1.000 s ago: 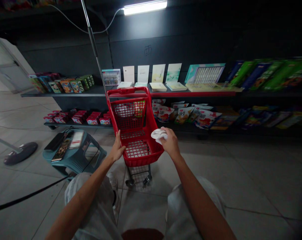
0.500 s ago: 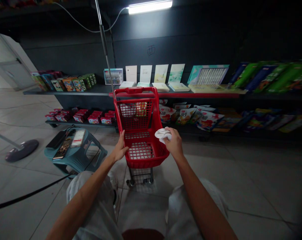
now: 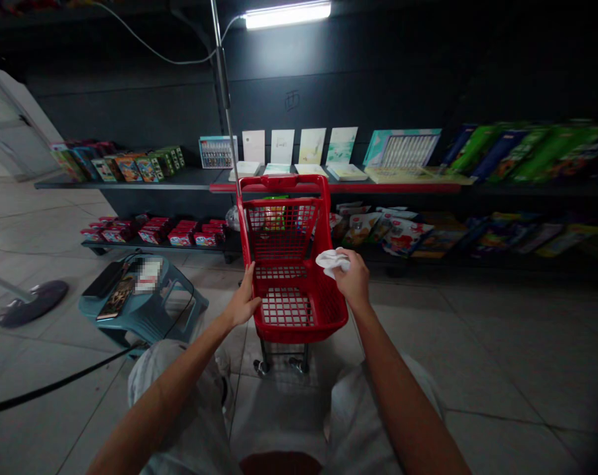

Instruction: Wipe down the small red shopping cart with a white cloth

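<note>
A small red shopping cart (image 3: 323,322) stands on the tiled floor just in front of my knees, its basket empty. My left hand (image 3: 243,302) grips the basket's left rim. My right hand (image 3: 353,280) is closed on a crumpled white cloth (image 3: 331,260) and holds it against the top of the basket's right wall. The cart's red handle (image 3: 284,183) is on the far side, toward the shelves.
Dark shelves (image 3: 131,187) with boxes, cards and packets run behind the cart. A teal plastic stool (image 3: 150,310) with a phone on it stands at the left. A black cable (image 3: 46,389) crosses the floor. A light-stand pole (image 3: 226,105) rises behind the cart.
The cart and both hands have shifted a little to the right in view. My right hand with the cloth stays on the right wall, my left on the left rim.
</note>
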`<state>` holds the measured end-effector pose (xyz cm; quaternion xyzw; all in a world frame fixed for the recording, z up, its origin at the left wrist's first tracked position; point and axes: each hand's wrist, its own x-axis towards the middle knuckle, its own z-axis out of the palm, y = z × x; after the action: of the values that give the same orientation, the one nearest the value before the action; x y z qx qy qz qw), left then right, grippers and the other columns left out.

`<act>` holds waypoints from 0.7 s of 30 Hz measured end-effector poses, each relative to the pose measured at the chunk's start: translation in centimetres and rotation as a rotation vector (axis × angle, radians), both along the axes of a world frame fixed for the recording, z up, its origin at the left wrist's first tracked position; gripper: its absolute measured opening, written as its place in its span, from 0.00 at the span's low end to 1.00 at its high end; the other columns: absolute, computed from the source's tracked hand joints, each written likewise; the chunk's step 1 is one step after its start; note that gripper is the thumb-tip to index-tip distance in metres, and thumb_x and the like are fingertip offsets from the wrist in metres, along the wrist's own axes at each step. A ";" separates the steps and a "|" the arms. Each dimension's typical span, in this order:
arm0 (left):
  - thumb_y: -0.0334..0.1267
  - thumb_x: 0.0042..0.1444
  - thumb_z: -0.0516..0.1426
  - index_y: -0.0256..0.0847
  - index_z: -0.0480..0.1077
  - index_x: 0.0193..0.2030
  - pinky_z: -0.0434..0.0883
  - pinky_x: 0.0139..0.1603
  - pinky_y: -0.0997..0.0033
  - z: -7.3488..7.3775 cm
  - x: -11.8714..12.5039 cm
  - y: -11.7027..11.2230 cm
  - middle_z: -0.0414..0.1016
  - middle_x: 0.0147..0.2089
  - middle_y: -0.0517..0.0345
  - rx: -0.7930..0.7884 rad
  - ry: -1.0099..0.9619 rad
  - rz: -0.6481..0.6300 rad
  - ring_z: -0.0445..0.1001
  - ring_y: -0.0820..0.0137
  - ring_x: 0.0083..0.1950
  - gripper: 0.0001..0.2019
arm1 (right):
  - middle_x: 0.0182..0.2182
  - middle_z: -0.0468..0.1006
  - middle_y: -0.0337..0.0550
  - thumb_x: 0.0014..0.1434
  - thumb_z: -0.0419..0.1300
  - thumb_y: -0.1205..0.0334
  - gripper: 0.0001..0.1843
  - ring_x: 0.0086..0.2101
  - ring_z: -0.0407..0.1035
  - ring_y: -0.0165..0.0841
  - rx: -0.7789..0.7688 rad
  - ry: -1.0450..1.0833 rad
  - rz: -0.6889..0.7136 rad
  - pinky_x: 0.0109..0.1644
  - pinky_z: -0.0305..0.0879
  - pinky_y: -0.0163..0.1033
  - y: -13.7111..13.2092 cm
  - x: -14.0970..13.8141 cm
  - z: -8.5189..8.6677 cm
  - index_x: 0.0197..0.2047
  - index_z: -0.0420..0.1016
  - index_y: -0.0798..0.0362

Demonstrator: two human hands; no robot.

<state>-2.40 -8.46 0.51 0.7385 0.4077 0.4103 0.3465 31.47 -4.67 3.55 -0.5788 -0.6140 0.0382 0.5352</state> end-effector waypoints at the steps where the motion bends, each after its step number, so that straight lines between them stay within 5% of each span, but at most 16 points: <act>1: 0.31 0.53 0.58 0.45 0.38 0.82 0.38 0.83 0.44 0.0 0.2 -0.1 0.38 0.84 0.51 -0.004 -0.002 0.007 0.38 0.54 0.84 0.52 | 0.50 0.79 0.53 0.54 0.60 0.63 0.21 0.49 0.75 0.46 0.001 0.005 -0.004 0.58 0.71 0.52 0.0 0.2 0.0 0.52 0.76 0.53; 7: 0.29 0.49 0.58 0.45 0.43 0.81 0.44 0.82 0.44 0.7 1.1 -0.5 0.42 0.83 0.50 -0.004 0.076 0.073 0.41 0.52 0.83 0.52 | 0.50 0.79 0.54 0.55 0.60 0.61 0.20 0.50 0.74 0.47 -0.002 -0.008 -0.024 0.58 0.71 0.53 -0.3 1.2 -0.2 0.51 0.76 0.53; 13: 0.32 0.53 0.56 0.43 0.62 0.73 0.61 0.77 0.45 1.8 1.8 0.1 0.65 0.72 0.46 0.050 0.111 0.284 0.64 0.54 0.74 0.37 | 0.50 0.81 0.54 0.48 0.64 0.60 0.29 0.45 0.76 0.45 -0.158 0.018 0.002 0.54 0.74 0.52 0.0 1.6 -0.7 0.56 0.74 0.53; 21: 0.31 0.51 0.56 0.39 0.58 0.75 0.57 0.79 0.49 2.8 2.3 4.2 0.67 0.73 0.48 0.019 -0.106 0.371 0.64 0.55 0.74 0.41 | 0.49 0.81 0.52 0.48 0.60 0.65 0.29 0.45 0.76 0.44 -0.185 -0.016 0.044 0.56 0.73 0.51 -0.5 0.6 -0.1 0.55 0.75 0.53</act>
<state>-0.12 -4.26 3.33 0.6313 0.5141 0.5092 0.2789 32.09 -5.13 3.50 -0.6125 -0.6246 0.1020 0.4736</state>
